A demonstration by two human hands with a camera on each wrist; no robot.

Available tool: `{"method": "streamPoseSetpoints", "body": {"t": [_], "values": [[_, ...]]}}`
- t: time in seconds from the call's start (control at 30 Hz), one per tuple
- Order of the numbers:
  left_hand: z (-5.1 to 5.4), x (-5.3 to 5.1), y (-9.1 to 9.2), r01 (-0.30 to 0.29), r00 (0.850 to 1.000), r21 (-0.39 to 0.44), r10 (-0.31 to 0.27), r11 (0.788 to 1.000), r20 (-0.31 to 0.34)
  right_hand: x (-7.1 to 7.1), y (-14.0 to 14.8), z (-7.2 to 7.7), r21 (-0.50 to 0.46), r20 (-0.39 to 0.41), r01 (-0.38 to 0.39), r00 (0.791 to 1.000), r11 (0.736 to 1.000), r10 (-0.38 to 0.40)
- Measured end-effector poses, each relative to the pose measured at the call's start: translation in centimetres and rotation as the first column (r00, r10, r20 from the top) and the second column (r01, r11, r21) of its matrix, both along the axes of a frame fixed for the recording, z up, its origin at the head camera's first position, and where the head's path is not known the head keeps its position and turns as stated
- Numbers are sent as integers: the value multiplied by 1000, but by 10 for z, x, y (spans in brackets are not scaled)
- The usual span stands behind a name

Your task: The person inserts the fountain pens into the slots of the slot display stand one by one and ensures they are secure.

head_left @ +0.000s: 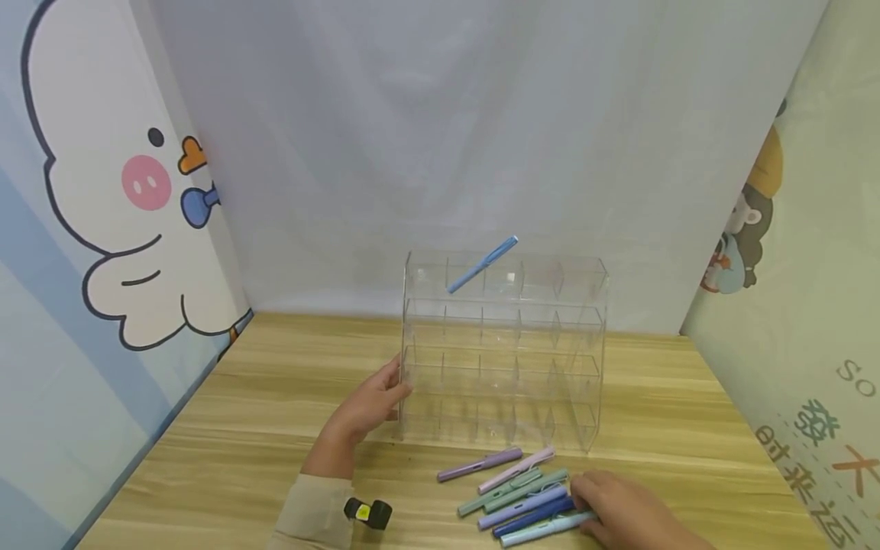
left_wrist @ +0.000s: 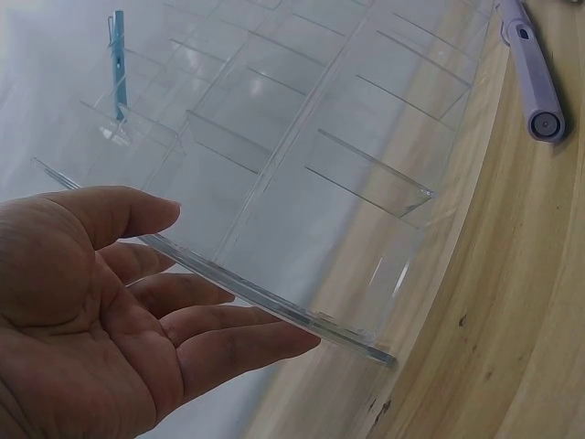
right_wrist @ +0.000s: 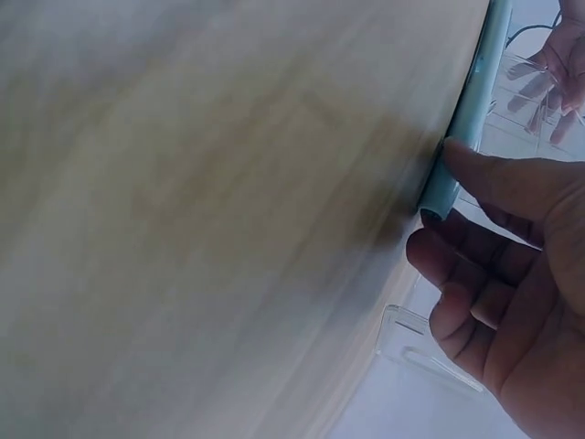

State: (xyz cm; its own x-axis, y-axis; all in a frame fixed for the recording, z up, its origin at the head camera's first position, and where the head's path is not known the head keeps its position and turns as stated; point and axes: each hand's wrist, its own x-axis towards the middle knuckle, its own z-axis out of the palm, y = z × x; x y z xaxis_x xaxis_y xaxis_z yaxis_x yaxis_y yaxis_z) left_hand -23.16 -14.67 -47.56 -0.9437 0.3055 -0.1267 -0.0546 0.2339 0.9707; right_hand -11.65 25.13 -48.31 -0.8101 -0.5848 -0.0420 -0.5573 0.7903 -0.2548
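Note:
A clear acrylic pen rack [head_left: 498,363] with stepped rows of compartments stands on the table. One light-blue pen [head_left: 483,264] leans in its top row. My left hand [head_left: 367,401] touches the rack's left side panel, its fingers [left_wrist: 228,352] fairly straight along the outside. In front of the rack lie capped pens: purple [head_left: 480,464], pink [head_left: 516,469], two green [head_left: 525,490], lavender [head_left: 522,508] and dark blue [head_left: 532,517]. Nearest me, a pale mint-blue pen [head_left: 546,528] has its right end pinched between thumb and fingers of my right hand [head_left: 629,508].
The wooden table [head_left: 275,412] reaches a pale curtain [head_left: 412,153] at the back. Printed cloth panels with cartoon figures stand at left [head_left: 89,191] and right [head_left: 784,344]. A black strap piece with a yellow mark [head_left: 369,513] sits by the left sleeve [head_left: 316,508].

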Motion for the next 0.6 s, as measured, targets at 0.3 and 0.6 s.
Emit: {"method": "streamPoseSetpoints", "body": {"t": [0.3, 0.6], "values": [[2, 2, 0, -2, 1000, 2, 2, 1000, -1, -4, 4, 10, -36, 135, -86, 987, 996, 90], [1, 2, -1, -1, 1000, 2, 1, 1000, -8, -6, 5, 29, -56, 130, -138, 981, 989, 144]]}}
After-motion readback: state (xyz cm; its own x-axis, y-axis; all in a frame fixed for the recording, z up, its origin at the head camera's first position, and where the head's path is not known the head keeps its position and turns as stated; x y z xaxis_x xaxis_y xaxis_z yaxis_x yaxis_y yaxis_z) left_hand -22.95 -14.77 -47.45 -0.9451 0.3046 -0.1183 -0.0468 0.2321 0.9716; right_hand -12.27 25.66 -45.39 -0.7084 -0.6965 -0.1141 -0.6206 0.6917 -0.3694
